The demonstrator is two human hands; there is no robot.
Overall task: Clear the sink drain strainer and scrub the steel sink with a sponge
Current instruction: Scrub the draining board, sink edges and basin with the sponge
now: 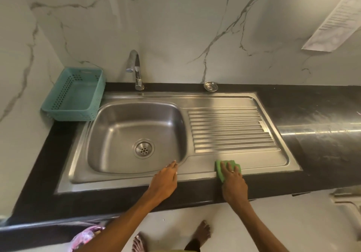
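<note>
White marble walls stand behind a black surface with a steel sink set into it.

The right hand lies flat on a green sponge. Its fingers are straight and press the sponge down on the front rim of the sink, just below the ribbed tray. A ring shows on one finger.

The left hand rests on the front rim too, near the right hand but not touching it. Its fingers are straight and reach to the edge of the bowl. It holds nothing.

In the bottom of the bowl sits the round drain with small holes. The strainer is out of the sink. It sits on the surface at the back, by the wall, well apart from the hands.

A shiny tap stands behind the bowl. A teal basket sits at the left, by the corner of the sink. A sheet of paper hangs on the wall at the top right. A bare foot stands on the white floor below.
</note>
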